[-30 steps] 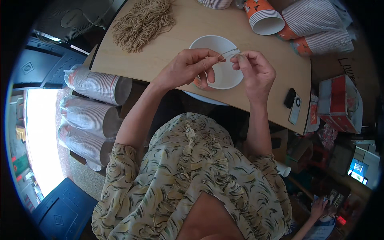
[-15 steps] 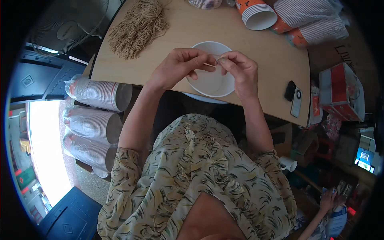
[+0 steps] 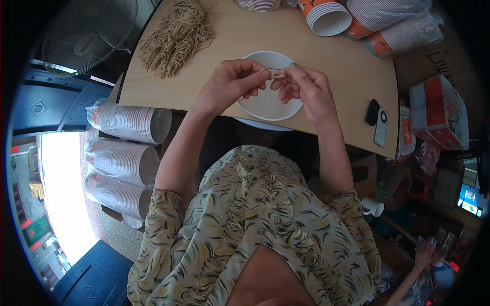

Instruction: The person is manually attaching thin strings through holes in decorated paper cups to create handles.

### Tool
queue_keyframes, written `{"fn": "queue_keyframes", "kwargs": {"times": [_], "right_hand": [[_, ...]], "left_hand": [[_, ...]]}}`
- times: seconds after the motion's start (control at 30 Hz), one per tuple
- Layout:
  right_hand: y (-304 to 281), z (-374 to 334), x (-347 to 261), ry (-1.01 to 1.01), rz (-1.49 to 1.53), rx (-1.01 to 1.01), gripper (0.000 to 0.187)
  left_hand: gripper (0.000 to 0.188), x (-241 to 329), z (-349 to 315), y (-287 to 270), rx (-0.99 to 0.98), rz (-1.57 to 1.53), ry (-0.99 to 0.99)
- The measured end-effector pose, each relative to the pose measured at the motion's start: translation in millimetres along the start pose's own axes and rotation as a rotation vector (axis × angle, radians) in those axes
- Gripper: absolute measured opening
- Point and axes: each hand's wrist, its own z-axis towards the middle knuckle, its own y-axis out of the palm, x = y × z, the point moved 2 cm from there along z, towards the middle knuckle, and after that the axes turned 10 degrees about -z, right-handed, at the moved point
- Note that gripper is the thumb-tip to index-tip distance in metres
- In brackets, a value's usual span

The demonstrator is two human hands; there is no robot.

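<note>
Both hands are raised over a white round bowl at the table's near edge. My left hand pinches a short, thin tan strand between thumb and forefinger, its other fingers curled below. My right hand faces it, with bent fingertips at the strand's other end and one digit lifted clear. The strand's exact form is too small to make out. A loose heap of tan strings lies at the far left of the table.
Paper cups and plastic-wrapped cup stacks lie at the far right. A phone and a black object rest near the right edge. Wrapped cup stacks stand at left, below a fan. Another person's arm shows at lower right.
My right hand has loosened its tight pinch and turned, its fingers spreading slightly. The tan strand now shows more plainly between the hands. My left hand keeps its pinch.
</note>
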Motion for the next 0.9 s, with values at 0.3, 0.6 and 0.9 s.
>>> {"fn": "queue_keyframes", "kwargs": {"times": [0.3,0.6,0.9], "right_hand": [[-10,-4,-15,-0.087,-0.483,-0.101,0.016],[-4,-7,-13,-0.155,-0.480,-0.066,0.012],[-4,-11,-16,-0.405,-0.576,0.102,0.009]], "left_hand": [[0.023,7,-1,6,0.016,0.147,-0.008],[0.025,14,-4,9,0.000,0.197,0.010],[0.027,13,-1,13,-0.049,0.138,0.044]]}}
